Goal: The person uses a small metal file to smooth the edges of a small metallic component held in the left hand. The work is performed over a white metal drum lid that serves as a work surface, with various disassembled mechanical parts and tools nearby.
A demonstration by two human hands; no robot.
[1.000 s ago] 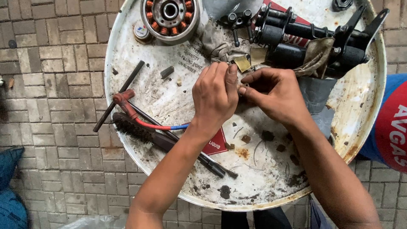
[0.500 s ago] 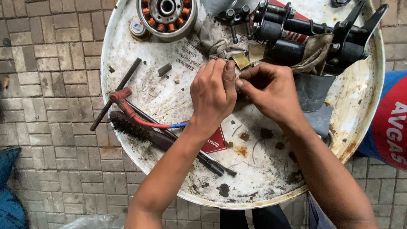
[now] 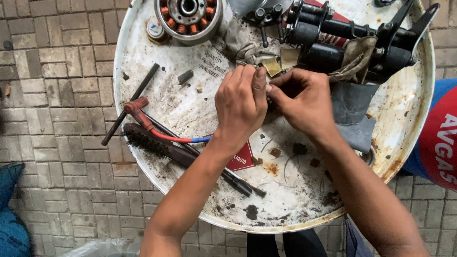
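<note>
My left hand (image 3: 240, 102) and my right hand (image 3: 302, 100) meet fingertip to fingertip over a dirty white drum top (image 3: 157, 81). Their fingers are pinched together on a small part that the fingers hide; I cannot tell what it is. A small yellowish piece (image 3: 272, 66) lies just beyond my left fingertips. Right behind my hands lie a black motorcycle fork assembly (image 3: 347, 38) and a greasy rag (image 3: 354, 57).
A round stator with copper coils (image 3: 189, 14) sits at the drum's far edge. A wire brush (image 3: 147, 140), a red-handled tool (image 3: 138, 107) with a red and blue wire (image 3: 183, 139), and a black rod (image 3: 131, 104) lie left. Grey sandpaper sheets (image 3: 352, 112) lie right. Brick paving surrounds the drum; a blue and red drum (image 3: 435, 138) stands right.
Both hands have stayed joined on the small part, with the fingers shifting slightly. The view has drifted a little, so the drum top sits lower in frame.
</note>
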